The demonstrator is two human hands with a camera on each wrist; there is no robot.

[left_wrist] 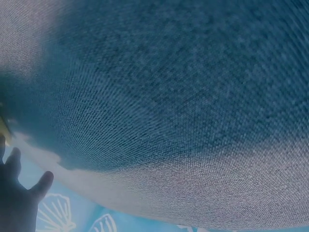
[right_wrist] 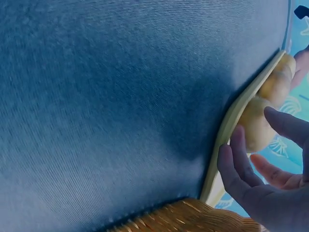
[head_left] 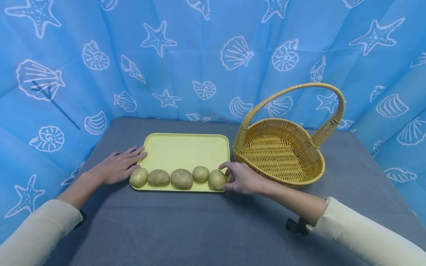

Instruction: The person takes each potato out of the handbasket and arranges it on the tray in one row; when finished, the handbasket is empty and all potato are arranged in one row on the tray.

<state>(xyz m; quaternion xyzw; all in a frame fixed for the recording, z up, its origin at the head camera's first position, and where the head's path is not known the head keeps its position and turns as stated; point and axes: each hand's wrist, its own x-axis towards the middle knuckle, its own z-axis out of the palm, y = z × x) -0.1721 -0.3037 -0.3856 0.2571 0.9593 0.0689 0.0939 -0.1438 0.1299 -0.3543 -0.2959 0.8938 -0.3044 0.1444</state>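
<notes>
Several potatoes lie in a row along the near edge of a pale yellow tray (head_left: 186, 147). My right hand (head_left: 244, 179) is at the rightmost potato (head_left: 216, 180), its fingertips bent about the right side of it. In the right wrist view the fingers (right_wrist: 285, 123) reach over that potato (right_wrist: 256, 126) beside the tray rim. My left hand (head_left: 118, 166) rests at the tray's left edge, fingers stretched out, its thumb close to the leftmost potato (head_left: 138, 177). In the left wrist view only part of the left hand (left_wrist: 19, 193) shows, dark and spread.
A wicker basket (head_left: 279, 155) with a tall arched handle stands right of the tray, just behind my right hand. Grey cloth (head_left: 186, 229) covers the table. A blue curtain (head_left: 186, 62) with shells and starfish hangs behind and at the sides.
</notes>
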